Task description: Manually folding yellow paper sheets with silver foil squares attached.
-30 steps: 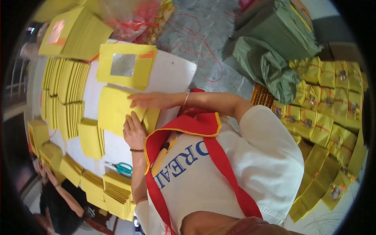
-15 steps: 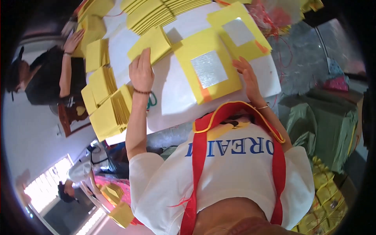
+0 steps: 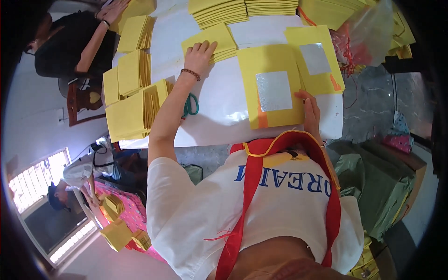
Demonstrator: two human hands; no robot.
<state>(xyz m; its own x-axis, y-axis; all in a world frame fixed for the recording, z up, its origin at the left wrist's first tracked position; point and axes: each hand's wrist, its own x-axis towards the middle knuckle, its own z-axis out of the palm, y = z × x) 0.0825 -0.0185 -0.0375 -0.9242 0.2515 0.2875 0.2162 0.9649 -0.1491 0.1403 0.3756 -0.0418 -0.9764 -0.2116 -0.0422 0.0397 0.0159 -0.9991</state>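
My left hand (image 3: 199, 57) lies over a small stack of folded yellow paper (image 3: 223, 36), its fingers slightly bent across the near edge. Under my right hand's fingers (image 3: 310, 108) is the right edge of a large yellow sheet of joss paper (image 3: 289, 60) with a silver foil rectangle (image 3: 274, 91) and an orange stripe. The fingers there are apart, though part of the hand is hidden by the red apron edge. A second such sheet (image 3: 298, 37) lies partly under the first, farther right. Green-handled scissors (image 3: 191, 105) rest beside my left forearm.
Yellow paper stacks (image 3: 133, 112) line the white table's (image 3: 224, 116) left side; more stacks (image 3: 219, 11) stand at the far edge. A clear plastic bag (image 3: 368, 35) with red strings sits far right. A person in black (image 3: 77, 39) works at left. Green wrapped bundles (image 3: 373, 182) stand at right.
My view has turned a little. My left hand has moved farther onto the small stack. My right hand has come down along the sheet's right edge.
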